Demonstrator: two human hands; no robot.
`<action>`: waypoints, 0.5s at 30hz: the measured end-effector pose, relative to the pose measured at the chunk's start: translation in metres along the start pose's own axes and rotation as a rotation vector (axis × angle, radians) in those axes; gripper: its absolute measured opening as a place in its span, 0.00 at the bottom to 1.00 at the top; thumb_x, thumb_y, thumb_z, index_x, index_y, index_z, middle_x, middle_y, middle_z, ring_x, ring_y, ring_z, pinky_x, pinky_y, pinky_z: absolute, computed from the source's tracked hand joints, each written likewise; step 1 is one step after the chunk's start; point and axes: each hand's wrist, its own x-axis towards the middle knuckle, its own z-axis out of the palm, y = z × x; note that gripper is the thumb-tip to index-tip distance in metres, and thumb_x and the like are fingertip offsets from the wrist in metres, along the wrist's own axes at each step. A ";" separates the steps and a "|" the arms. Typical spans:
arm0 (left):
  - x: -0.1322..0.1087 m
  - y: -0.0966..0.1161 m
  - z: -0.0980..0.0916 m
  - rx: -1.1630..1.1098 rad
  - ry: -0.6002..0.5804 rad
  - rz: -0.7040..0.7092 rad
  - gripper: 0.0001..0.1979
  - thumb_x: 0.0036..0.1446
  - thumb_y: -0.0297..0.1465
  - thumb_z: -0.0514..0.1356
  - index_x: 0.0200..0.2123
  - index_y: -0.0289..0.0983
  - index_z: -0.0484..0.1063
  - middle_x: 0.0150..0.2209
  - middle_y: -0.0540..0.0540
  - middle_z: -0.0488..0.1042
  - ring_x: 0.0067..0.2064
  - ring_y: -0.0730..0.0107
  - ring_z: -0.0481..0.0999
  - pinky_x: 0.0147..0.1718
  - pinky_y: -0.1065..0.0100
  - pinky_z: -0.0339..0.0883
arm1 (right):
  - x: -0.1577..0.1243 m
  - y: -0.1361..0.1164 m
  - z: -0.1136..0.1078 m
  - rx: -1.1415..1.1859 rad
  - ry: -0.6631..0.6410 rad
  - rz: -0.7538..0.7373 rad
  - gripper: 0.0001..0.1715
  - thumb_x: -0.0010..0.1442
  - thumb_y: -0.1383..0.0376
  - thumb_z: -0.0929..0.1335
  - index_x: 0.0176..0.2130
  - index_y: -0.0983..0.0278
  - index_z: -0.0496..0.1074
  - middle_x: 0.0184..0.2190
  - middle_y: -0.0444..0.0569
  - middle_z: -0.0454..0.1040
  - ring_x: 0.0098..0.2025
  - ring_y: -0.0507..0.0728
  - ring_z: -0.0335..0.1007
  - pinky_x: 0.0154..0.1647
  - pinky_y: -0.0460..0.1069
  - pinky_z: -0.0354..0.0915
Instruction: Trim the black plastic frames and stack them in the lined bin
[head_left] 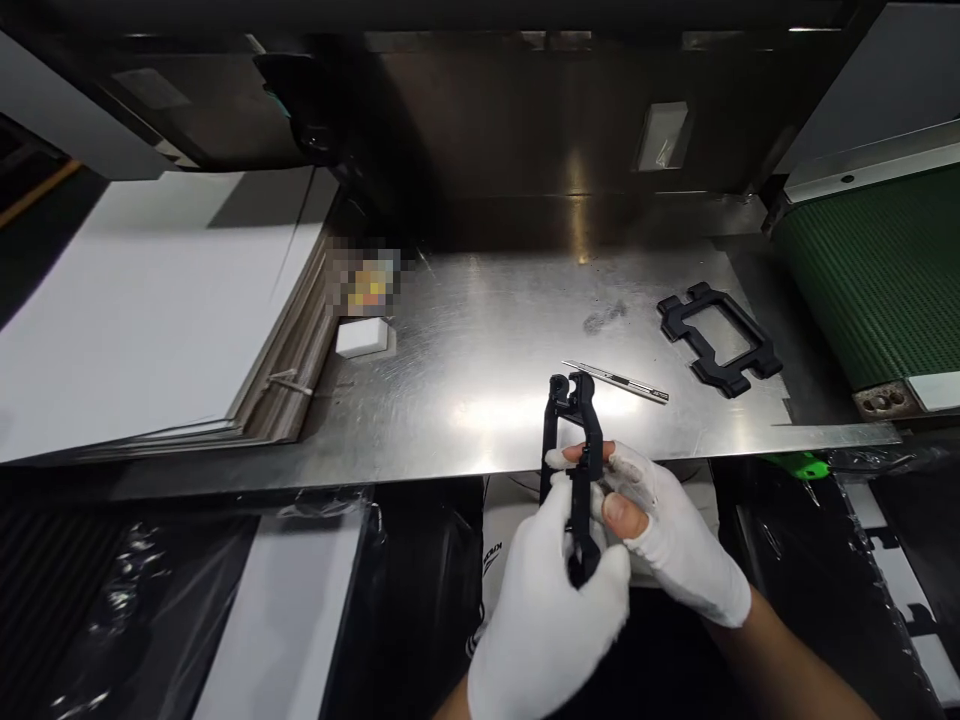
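Observation:
A black plastic frame part [590,420] is held up at the front edge of the metal table, its clipped end pointing away from me. White-gloved, my left hand [551,610] wraps round its near end. My right hand [667,530], in a white glove with bare thumb and fingertip, grips the same part from the right side. Just beyond the part lies a slim silver utility knife [619,382], flat on the metal. Farther right rests a second black frame [720,338] of similar look, with a squarish opening.
A tall stack of white sheets [165,290] stands at the left, with a small white block [363,338] beside it. A green conveyor belt [877,280] is at the right. Plastic-covered boxes [285,610] sit below the metal table [480,330].

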 end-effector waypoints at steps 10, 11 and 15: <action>-0.002 -0.002 -0.003 0.346 0.102 0.089 0.16 0.58 0.27 0.67 0.50 0.43 0.76 0.33 0.47 0.75 0.34 0.54 0.75 0.43 0.55 0.71 | 0.003 0.001 0.004 0.029 -0.015 0.037 0.25 0.68 0.52 0.76 0.58 0.59 0.76 0.56 0.53 0.80 0.57 0.62 0.77 0.63 0.60 0.71; -0.002 -0.001 -0.003 0.401 0.106 0.055 0.16 0.58 0.28 0.66 0.50 0.42 0.75 0.33 0.47 0.74 0.34 0.54 0.76 0.42 0.56 0.71 | 0.004 0.001 0.003 0.014 -0.026 0.049 0.25 0.67 0.51 0.76 0.58 0.58 0.77 0.55 0.52 0.80 0.56 0.62 0.77 0.62 0.59 0.72; -0.002 0.004 0.000 0.498 0.062 -0.049 0.20 0.60 0.28 0.63 0.56 0.42 0.73 0.35 0.47 0.76 0.36 0.56 0.78 0.40 0.60 0.72 | 0.006 -0.002 0.003 -0.066 -0.039 0.091 0.20 0.67 0.53 0.76 0.54 0.59 0.78 0.50 0.49 0.80 0.53 0.60 0.77 0.59 0.57 0.73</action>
